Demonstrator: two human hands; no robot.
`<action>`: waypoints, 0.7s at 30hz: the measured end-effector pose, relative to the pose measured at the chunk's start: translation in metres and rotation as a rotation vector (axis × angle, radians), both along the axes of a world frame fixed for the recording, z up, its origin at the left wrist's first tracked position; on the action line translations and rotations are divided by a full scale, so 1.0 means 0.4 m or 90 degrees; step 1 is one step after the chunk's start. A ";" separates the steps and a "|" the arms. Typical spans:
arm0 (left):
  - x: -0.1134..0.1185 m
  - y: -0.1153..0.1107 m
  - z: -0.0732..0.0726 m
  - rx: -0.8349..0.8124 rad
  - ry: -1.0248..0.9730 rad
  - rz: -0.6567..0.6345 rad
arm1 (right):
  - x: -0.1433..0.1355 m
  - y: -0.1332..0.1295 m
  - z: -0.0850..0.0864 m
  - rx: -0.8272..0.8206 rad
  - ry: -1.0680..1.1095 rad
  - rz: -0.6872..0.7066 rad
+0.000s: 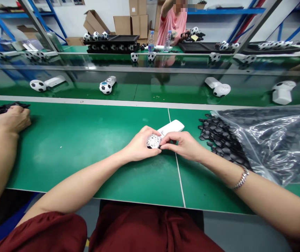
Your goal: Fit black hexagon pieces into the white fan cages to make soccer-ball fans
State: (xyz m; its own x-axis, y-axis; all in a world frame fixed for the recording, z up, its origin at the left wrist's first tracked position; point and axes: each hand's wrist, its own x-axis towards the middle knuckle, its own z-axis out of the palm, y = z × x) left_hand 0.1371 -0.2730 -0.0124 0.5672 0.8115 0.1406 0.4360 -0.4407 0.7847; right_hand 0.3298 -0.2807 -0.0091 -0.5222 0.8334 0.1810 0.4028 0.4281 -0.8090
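Observation:
My left hand (143,143) is closed around a white ball-headed device (154,141), its round head patterned like a football with open white ribs on the side facing me. The device's flat white handle (175,126) points away to the upper right. At the right side of the ball, my right hand (181,144) is closed in a pinch, with thumb and forefinger against its edge. A small dark piece seems to be between those fingertips, mostly hidden. Right of my hands, a pile of small black plastic pieces (222,138) spills from a clear plastic bag (276,140).
A co-worker's hand (11,120) rests by another black pile at the left. Across the bench, a belt (139,85) carries several football-headed devices (106,86). Behind it, a person in pink (173,24) stands near black trays (113,43) and bottles (151,41).

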 end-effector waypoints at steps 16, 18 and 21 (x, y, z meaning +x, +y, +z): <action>0.026 -0.022 -0.003 0.008 -0.025 0.059 | -0.007 0.024 0.006 -0.065 -0.044 -0.011; 0.040 0.012 0.007 -0.005 -0.019 0.056 | 0.029 0.061 0.038 -0.033 -0.040 0.002; 0.083 0.137 0.032 0.031 -0.031 0.091 | 0.168 0.165 0.108 0.075 -0.114 -0.193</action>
State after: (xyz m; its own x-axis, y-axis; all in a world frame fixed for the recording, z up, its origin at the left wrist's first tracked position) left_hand 0.1704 -0.2181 0.0003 0.4379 0.8750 0.2066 0.4584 -0.4150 0.7859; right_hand 0.3971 -0.2148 0.0343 -0.2871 0.9339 0.2132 0.6568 0.3539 -0.6659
